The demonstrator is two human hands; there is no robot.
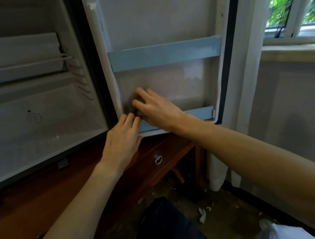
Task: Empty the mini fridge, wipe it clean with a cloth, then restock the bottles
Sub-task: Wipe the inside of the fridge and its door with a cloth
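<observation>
1. Mini fridge [42, 115] stood open on a reddish wooden worktop [32, 204], its cavity bare, with no bottles or cloth visible anywhere in view.
2. Nearest the camera, below the fridge, a dark trouser leg [169, 228] and a scrap of white paper [202, 214] lay over the speckled floor [228, 208].
3. Under the fridge door, the worktop's drawer [157, 163] showed a metal ring pull [158, 160].
4. The left hand [122, 140] reached up to the lower left corner of the fridge door [159, 23], its fingers fairly straight and their tips touching the door's lower shelf rail [198, 114]; its grip looked loose, closed on nothing I could see.
5. The right hand [155, 110] came across from the right side of the door and rested just above the left hand, its fingers curled against the inner door panel near the same corner. Something small and dark sat under those fingers, but blur hid what it was, so I cannot tell whether that grip was clamped on anything.
6. Higher on the door, a pale blue upper shelf rail [165, 54] ran across its width.
7. Inside the fridge cavity, left of the door, a wire shelf [22, 65] sat below a white freezer box [15, 50].
8. Right of the door hung a white curtain [244, 72], and beyond it a window [295, 5] showed green leaves.
</observation>
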